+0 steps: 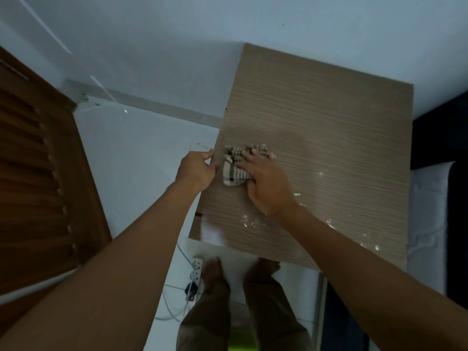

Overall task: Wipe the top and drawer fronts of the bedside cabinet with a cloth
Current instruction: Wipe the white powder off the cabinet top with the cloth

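Fingers [249,158] flat on cloth [231,172]; L hand [197,171] at cabinet [329,122] edge; crumbs [247,221] nearby.

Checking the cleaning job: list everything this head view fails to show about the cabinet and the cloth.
- Drawer fronts: head view, hidden beneath the light-brown wood-grain cabinet top, seen from above.
- Striped beige knitted cloth: head view, partly covered by the right hand pressing it.
- White specks near the front edge: too small to identify.
- Left hand at the top's left edge: its back hides whether the fingers grip.
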Tool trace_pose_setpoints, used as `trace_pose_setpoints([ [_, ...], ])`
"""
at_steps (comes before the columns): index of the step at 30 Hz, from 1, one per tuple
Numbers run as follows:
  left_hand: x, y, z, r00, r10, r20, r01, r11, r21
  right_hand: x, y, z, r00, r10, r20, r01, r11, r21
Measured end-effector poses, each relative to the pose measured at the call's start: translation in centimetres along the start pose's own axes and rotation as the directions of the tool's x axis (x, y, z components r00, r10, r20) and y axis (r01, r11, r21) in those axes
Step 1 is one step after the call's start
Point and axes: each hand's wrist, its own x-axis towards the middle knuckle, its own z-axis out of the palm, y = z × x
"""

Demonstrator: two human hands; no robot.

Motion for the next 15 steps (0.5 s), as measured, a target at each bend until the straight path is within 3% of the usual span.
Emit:
trace_pose_setpoints([
  [7, -0.7, -0.3, 0.0, 0.999, 0.039, 0.033, -0.042, 0.993, 0.106, -9.9, -0.3, 3.1, 0.974, -0.188, 0.123, 0.196, 0.979, -0.055],
  [11, -1.5, -0.6, 0.3, 0.996, 0.084, 0.035, -0.09, 0.969, 0.228, -13.0, 0.4, 2.5, 0.967, -0.247, 0.065, 0.251, 0.967, -0.054],
  [15, -2.9, -0.5, 2.0, 0.994, 0.094, 0.052, -0.105, 0.955, 0.277, -13.2, 0.7, -0.4, 0.982, -0.14, -0.13, 0.161, 0.973, 0.166],
])
